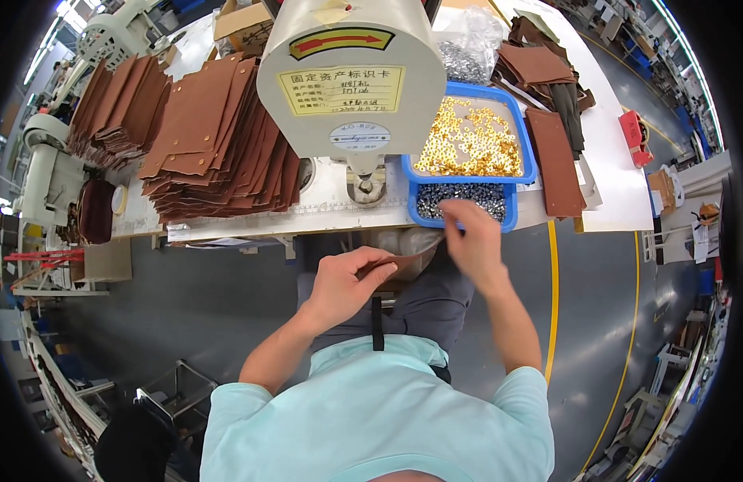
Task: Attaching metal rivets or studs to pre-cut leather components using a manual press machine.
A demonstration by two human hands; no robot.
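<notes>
Left hand (343, 283) pinches a flat brown leather piece (399, 263) in front of the press machine (351, 76), right hand (472, 237) dips curled fingers into the blue tray (460, 221) of silver rivets just right of it. Machine's round head wears a pale yellow rectangular label (341, 89) under a yellow sticker with a red arrow (341, 42). Brown stacks (219, 145) sit left of the machine.

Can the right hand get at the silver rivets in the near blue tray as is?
Probably yes: the right hand is already at the near rim of the blue tray, fingers over the silver rivets, with nothing between them.
</notes>
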